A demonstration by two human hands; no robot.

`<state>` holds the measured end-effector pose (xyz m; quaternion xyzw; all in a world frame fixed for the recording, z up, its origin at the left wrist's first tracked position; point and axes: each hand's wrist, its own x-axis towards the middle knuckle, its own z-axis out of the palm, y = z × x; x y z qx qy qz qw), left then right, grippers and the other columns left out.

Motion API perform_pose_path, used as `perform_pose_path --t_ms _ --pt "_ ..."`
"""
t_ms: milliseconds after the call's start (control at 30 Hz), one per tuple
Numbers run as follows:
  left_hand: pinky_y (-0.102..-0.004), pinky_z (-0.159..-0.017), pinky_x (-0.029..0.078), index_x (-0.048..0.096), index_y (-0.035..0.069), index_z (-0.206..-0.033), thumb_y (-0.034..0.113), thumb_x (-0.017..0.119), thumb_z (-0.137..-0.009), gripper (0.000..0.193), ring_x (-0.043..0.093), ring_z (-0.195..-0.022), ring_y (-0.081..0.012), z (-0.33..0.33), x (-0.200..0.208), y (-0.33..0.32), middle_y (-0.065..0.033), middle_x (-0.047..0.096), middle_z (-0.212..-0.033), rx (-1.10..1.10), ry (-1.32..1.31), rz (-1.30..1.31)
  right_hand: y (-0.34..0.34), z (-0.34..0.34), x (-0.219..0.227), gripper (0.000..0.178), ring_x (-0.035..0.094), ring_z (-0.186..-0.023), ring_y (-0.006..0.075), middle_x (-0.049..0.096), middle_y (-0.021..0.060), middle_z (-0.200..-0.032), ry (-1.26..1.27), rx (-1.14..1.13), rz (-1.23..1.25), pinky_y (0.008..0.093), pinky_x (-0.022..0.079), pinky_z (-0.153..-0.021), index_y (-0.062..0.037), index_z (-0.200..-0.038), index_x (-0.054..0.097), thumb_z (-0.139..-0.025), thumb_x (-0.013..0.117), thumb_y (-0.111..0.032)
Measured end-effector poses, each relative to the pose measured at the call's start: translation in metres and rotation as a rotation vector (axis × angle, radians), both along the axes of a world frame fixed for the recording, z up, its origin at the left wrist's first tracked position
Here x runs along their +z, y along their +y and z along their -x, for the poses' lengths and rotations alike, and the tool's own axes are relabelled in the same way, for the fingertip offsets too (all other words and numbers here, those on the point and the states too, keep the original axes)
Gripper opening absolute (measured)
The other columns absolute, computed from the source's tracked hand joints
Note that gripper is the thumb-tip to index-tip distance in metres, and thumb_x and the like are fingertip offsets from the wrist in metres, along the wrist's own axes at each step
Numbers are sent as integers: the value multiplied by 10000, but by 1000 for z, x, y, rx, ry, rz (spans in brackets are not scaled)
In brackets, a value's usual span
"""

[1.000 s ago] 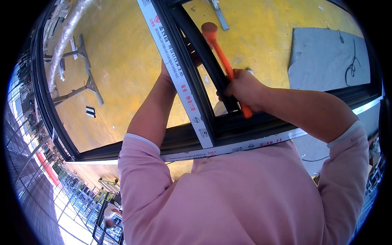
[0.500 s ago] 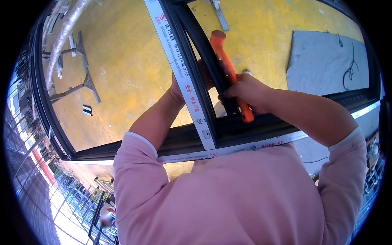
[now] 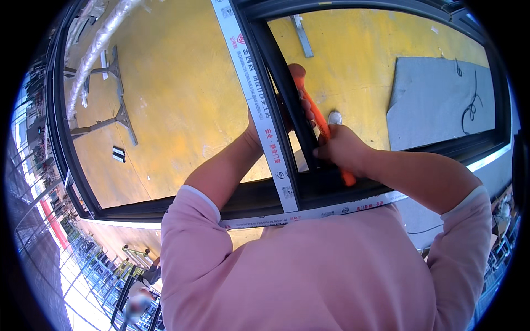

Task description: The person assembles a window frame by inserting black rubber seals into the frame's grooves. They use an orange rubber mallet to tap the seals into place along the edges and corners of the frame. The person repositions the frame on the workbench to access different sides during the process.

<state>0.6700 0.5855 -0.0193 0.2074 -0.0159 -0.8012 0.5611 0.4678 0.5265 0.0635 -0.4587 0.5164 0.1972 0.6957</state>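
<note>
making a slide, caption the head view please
Left hand wraps a black bar; right hand holds an orange hammer beside it.

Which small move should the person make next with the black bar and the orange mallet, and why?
I would perhaps shift the left fingers away from the orange mallet before any tap: they curl around the black bar, close beside the mallet's handle, which the right hand grips just below them.

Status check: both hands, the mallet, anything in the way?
Right hand closed around orange mallet. Left hand at black bar, grip partly hidden. White-faced bar blocks part of the view of left hand.
</note>
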Motion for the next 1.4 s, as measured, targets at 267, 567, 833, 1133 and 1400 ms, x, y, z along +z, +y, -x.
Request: perform_pose_path --t_ms 267,567,833,1133,1400 --pt "-496 -945 566 612 -16 -1233 521 408 -1010 615 704 -997 -376 -1 19 0 -203 690 -1133 7 -221 -293 4 2 -32 257 697 -972 271 690 168 -1023 -177 -237 -224 386 555 -900 55 -1162 593 -912 635 10" --pt "-480 -864 577 580 -1 -1267 474 329 -1067 573 694 -923 -350 -11 46 -11 -187 674 -1041 -30 -522 -394 0 -10 -22 242 679 -842 260 656 142 -967 -284 -326 -318 415 573 -806 13 -1191 550 -962 608 -36" --pt "-370 -794 558 557 -7 -1255 393 445 -1049 464 666 -1005 -258 -39 65 5 -160 647 -1135 32 -1109 -428 -76 71 65 152 620 -614 224 626 139 -806 -162 -539 -19 387 535 -558 -17 -1056 472 -991 558 -124" --pt "-312 -907 500 584 15 -1259 114 544 -1022 260 642 -1092 -185 -61 170 36 -91 649 -1206 536 -1418 -2 27 120 153 128 632 -643 271 655 169 -790 128 95 797 386 515 -621 4 -943 540 -921 637 -76" --pt "-393 -907 529 605 29 -1184 38 651 -912 276 643 -1076 -329 13 187 95 -171 622 -1246 387 -1981 145 82 113 110 305 579 -973 416 609 206 -1022 -257 364 1234 493 470 -845 23 -1055 537 -812 713 -31"
